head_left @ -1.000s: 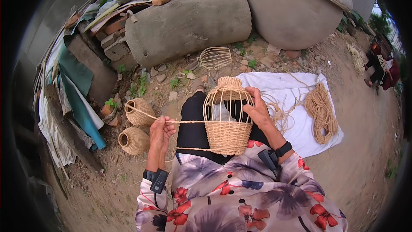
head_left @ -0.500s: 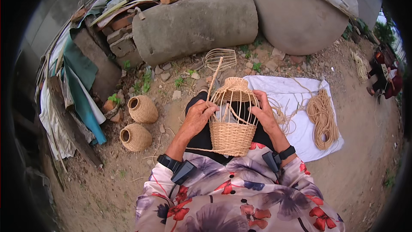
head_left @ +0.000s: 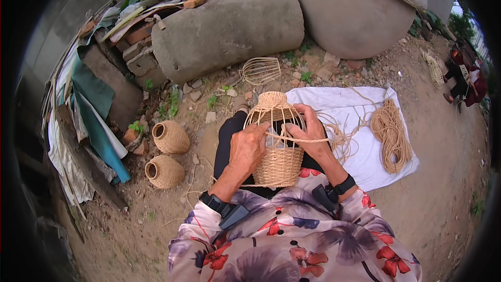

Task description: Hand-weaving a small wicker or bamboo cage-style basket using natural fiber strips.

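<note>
A half-woven basket (head_left: 278, 169), with bare upright ribs and a woven neck, sits between my dark-trousered legs. My left hand (head_left: 248, 146) is closed at the basket's left ribs, pinching a twisted tan cord (head_left: 295, 139) that crosses the front of the cage. My right hand (head_left: 311, 133) grips the basket at its right ribs, thumb near the cord, whose end pokes out past that hand. Two small round woven baskets (head_left: 170, 137) lie to my left. On my right, a coil of cord (head_left: 391, 136) and loose strands rest on a white cloth (head_left: 365, 177).
An empty rib frame (head_left: 259, 71) lies ahead, before a concrete cylinder (head_left: 227, 31) and a rounded slab (head_left: 352, 13). Bricks and sheeting (head_left: 94, 94) are piled at left. A person in dark red (head_left: 469, 83) is at far right, near a pale coil (head_left: 434, 70).
My left hand has moved from out at the left, holding the cord taut, onto the basket's ribs. The cord swung upright, then came down to lie across the basket's front.
</note>
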The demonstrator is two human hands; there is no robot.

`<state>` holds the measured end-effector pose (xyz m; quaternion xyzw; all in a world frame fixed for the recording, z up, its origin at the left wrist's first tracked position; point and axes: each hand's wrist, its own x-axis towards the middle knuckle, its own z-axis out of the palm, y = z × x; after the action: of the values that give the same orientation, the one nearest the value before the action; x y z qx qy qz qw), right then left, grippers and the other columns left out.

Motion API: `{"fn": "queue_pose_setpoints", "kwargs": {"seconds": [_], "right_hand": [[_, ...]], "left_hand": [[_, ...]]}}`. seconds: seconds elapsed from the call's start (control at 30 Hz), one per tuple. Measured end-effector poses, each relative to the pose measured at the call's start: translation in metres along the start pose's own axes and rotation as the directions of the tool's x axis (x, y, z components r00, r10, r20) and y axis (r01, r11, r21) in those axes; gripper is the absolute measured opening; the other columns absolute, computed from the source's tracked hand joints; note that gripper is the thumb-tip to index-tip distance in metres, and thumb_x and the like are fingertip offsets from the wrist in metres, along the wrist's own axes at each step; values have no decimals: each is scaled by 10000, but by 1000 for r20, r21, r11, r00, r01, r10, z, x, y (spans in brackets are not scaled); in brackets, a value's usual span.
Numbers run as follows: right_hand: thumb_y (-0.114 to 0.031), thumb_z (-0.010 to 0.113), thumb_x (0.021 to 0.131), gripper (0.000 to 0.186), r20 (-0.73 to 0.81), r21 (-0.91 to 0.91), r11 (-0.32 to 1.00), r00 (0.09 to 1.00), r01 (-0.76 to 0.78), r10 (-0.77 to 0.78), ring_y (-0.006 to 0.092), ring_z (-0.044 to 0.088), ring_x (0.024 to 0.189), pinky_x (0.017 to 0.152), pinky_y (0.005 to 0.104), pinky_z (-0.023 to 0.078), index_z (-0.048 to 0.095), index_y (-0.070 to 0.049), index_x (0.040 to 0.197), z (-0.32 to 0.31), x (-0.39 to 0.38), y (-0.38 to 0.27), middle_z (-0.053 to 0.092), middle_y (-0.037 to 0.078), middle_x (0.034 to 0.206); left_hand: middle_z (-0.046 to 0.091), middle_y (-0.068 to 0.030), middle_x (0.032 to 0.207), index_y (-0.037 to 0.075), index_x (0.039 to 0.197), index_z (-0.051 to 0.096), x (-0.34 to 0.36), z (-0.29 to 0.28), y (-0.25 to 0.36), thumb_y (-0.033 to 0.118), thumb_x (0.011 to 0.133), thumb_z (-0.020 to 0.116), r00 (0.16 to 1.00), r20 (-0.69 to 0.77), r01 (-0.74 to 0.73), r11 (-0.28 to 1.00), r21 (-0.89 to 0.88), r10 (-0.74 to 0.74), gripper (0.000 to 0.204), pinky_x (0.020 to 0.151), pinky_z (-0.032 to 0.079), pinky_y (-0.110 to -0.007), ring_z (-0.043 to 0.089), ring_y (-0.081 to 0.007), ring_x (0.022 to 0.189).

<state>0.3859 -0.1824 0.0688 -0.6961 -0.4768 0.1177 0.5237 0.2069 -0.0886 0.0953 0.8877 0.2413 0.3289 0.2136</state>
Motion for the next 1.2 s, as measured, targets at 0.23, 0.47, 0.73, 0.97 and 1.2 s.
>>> {"fn": "queue_pose_setpoints", "kwargs": {"seconds": [0.23, 0.47, 0.73, 0.97, 1.2], "right_hand": [[-105, 586, 754, 579, 92, -43, 970, 965, -241, 244, 239, 590, 971, 856, 347, 484, 434, -1, 1304, 5, 7, 10, 546, 165, 1234], [-79, 567, 730, 623, 56, -2, 961, 959, -278, 278, 236, 575, 945, 874, 351, 473, 411, -28, 1331, 8, -1, 4, 525, 144, 1248], [-44, 571, 716, 644, 83, 87, 964, 966, -252, 245, 216, 550, 953, 850, 342, 483, 403, -43, 1338, 3, -10, 5, 507, 106, 1248], [-16, 570, 719, 649, 85, 159, 957, 969, -243, 232, 189, 524, 955, 694, 311, 526, 393, -59, 1342, 4, -10, 25, 486, 108, 1285], [-55, 594, 708, 618, 75, 198, 955, 975, -219, 209, 237, 577, 925, 867, 346, 484, 429, -40, 1303, 4, -10, 22, 520, 127, 1257]], "left_hand": [[628, -45, 785, 50, 1208, 608, -29, -18, -26, 114, 934, 616, 849, 264, 411, 258, -874, -458, 282, 480, 423, -204, 508, -47, 589], [562, -24, 733, 66, 1239, 528, -63, -57, -88, 91, 954, 562, 819, 325, 331, -73, -941, -473, 288, 456, 397, -195, 454, -59, 530], [670, -90, 882, 22, 1229, 488, -63, -45, -104, 167, 955, 596, 721, 461, 597, 125, -793, -517, 328, 665, 590, -258, 681, -136, 735], [653, -52, 868, -16, 1133, 592, -42, -44, -100, 173, 944, 622, 736, 455, 635, 277, -721, -502, 269, 665, 571, -224, 658, -101, 745], [649, -27, 811, 28, 1030, 645, -5, -15, -61, 123, 884, 687, 782, 437, 595, 321, -737, -445, 179, 576, 521, -220, 619, -83, 659]]}}
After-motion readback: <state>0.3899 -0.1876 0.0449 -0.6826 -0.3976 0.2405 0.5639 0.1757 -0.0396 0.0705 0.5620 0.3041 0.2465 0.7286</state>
